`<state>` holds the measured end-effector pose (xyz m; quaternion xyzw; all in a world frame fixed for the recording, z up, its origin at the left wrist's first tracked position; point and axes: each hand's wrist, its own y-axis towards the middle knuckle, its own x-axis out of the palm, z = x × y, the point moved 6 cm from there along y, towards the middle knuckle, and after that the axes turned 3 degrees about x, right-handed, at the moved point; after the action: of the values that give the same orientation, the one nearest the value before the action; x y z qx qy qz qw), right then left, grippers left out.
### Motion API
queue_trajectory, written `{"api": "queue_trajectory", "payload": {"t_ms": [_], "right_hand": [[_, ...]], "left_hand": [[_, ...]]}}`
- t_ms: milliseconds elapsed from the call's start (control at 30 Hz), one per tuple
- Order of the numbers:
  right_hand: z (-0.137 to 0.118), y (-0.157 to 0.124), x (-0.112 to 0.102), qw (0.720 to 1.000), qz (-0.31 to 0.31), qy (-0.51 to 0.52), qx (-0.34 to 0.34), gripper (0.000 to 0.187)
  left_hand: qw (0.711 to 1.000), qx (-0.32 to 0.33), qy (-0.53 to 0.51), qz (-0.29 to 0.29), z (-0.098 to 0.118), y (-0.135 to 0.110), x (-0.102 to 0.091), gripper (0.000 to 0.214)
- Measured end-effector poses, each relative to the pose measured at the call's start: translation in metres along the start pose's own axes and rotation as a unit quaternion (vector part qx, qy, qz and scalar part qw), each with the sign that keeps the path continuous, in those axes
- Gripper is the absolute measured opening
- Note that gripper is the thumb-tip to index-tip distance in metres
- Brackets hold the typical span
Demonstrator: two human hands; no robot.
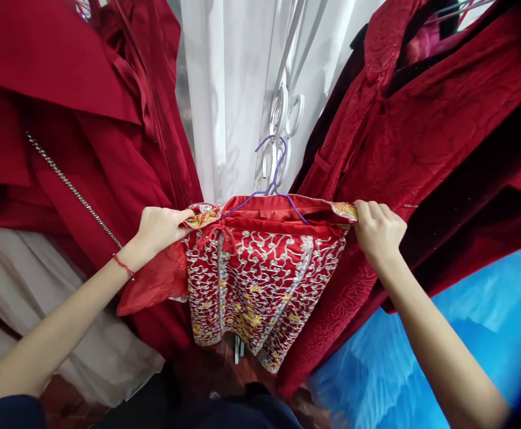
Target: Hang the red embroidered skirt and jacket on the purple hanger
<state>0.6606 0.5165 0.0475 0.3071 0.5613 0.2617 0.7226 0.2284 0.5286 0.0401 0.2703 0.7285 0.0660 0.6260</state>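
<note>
A red embroidered garment with silver scrolls and gold flowers is stretched between my two hands. My left hand is closed on its upper left corner, and a red string bracelet circles that wrist. On the opposite side, my right hand grips the upper right corner. A purple wire hanger sits inside the top opening, its hook sticking up. Small red ties hang at the front near the left. Plain red lining shows below my left hand.
Dark red garments hang on the left, one with a silver chain trim. Patterned red clothing hangs at right above blue fabric. White curtains and a white scrolled metal stand are behind; beige cloth hangs lower left.
</note>
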Motion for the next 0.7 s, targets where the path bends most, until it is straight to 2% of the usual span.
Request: {"api": "queue_trajectory", "payload": {"t_ms": [67,133,200,233,267,300,367,400,433,467,533,633,667,700], "right_hand": [[-0.002,-0.008,0.005,0.999,-0.023,-0.016,0.018,0.034],[0.001,-0.014,0.017,0.996,-0.055,0.011,0.064,0.028],[0.007,-0.018,0.035,0.983,-0.087,0.1,0.13,0.02],[0.009,-0.019,0.046,0.965,-0.101,0.18,0.159,0.018],[0.01,-0.02,0.058,0.935,-0.11,0.279,0.186,0.018],[0.011,-0.02,0.068,0.891,-0.112,0.385,0.215,0.019],[0.012,-0.02,0.085,0.776,-0.09,0.565,0.265,0.02],[0.013,-0.019,0.089,0.726,-0.064,0.623,0.283,0.02],[0.014,-0.018,0.09,0.691,-0.031,0.66,0.294,0.02],[0.015,-0.016,0.089,0.671,0.006,0.681,0.294,0.021],[0.014,-0.011,0.083,0.651,0.056,0.702,0.283,0.026],[0.007,-0.002,0.081,0.633,0.057,0.698,0.33,0.035],[0.007,0.0,0.08,0.64,0.061,0.68,0.352,0.037],[0.008,0.001,0.076,0.663,0.076,0.651,0.363,0.039]], "left_hand": [[1.0,-0.008,0.001,0.006,0.0,-0.007,-0.009,0.034],[1.0,-0.018,0.004,0.011,0.002,-0.013,-0.018,0.036],[0.999,-0.03,0.013,0.011,0.005,-0.02,-0.025,0.037],[0.999,-0.035,0.02,0.01,0.007,-0.023,-0.029,0.038],[0.999,-0.04,0.028,0.01,0.009,-0.026,-0.032,0.039],[0.998,-0.045,0.037,0.01,0.011,-0.029,-0.035,0.04],[0.997,-0.052,0.052,0.014,0.015,-0.033,-0.039,0.043],[0.997,-0.056,0.059,0.015,0.018,-0.035,-0.041,0.043],[0.996,-0.061,0.065,0.014,0.02,-0.037,-0.042,0.043],[0.995,-0.065,0.071,0.012,0.022,-0.039,-0.043,0.043],[0.994,-0.077,0.082,0.003,0.025,-0.043,-0.045,0.042],[0.992,-0.092,0.084,-0.006,0.03,-0.052,-0.049,0.042],[0.992,-0.095,0.081,-0.005,0.031,-0.055,-0.051,0.042],[0.992,-0.096,0.077,-0.003,0.033,-0.058,-0.053,0.043]]}}
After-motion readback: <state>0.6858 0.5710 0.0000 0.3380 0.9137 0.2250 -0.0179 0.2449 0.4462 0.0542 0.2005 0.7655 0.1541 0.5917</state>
